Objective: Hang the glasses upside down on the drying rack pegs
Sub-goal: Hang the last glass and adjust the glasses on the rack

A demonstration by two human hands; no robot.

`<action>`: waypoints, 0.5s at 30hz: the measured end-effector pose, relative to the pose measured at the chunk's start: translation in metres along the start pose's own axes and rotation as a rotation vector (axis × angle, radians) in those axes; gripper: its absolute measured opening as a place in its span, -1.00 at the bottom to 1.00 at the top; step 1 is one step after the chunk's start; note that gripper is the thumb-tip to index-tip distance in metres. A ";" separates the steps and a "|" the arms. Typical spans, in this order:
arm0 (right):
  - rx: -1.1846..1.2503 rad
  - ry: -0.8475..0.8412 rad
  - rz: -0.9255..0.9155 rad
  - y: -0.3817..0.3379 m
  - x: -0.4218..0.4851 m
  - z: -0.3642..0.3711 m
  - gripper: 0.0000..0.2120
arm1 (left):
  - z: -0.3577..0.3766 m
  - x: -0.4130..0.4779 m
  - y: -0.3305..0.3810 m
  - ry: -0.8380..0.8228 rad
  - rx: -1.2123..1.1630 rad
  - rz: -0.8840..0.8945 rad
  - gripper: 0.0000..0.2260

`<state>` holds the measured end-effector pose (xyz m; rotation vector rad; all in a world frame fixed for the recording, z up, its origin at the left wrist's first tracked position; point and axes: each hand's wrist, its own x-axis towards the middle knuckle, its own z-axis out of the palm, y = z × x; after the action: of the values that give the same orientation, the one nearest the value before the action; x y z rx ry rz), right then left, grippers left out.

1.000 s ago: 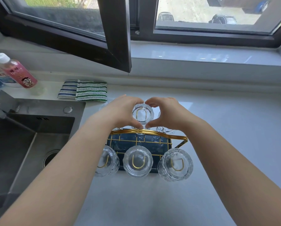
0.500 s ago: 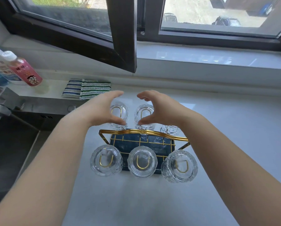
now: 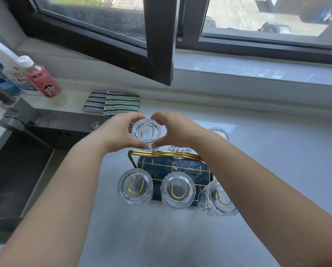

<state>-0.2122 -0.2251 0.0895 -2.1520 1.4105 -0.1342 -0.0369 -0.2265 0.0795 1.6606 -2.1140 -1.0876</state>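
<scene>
— While cupping the back-left glass (image 3: 146,132) from both sides, doing what with it?

— Setting it upside down over its gold peg (image 3: 146,126), at the back left of the drying rack (image 3: 161,154). Wrapping it with the left hand (image 3: 118,135) and the right hand (image 3: 176,132), pressing curled fingers (image 3: 131,118) tight on the glass wall.

— Sitting right yet?

— Looking like it, seeing the gold loop through the round bottom. Not telling for sure if leaning or straight.

— Doing it well how?

— Going slowly. Holding the loop in the middle of the bottom. Lowering straight down, not tipping. Letting go softly, one hand at a time, only after feeling it resting.

— Watching out for what?

— Not bumping the middle back glass (image 3: 178,151) just beside it. Not knocking the front glasses (image 3: 178,189) hanging under the arms. Not shoving the rack along the table (image 3: 161,237).

— Much left?

— Seeming close to done, counting five other glasses hanging already.
</scene>
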 end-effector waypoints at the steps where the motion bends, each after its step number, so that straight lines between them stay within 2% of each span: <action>1: -0.002 0.003 -0.001 0.000 0.000 0.000 -0.35 | 0.000 0.000 0.000 0.003 -0.002 -0.001 -0.29; 15: 0.009 0.007 0.014 0.000 0.001 0.001 -0.35 | 0.001 -0.001 0.000 0.002 0.015 0.001 -0.24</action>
<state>-0.2114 -0.2261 0.0880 -2.1361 1.4254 -0.1429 -0.0372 -0.2251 0.0796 1.6661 -2.1269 -1.0725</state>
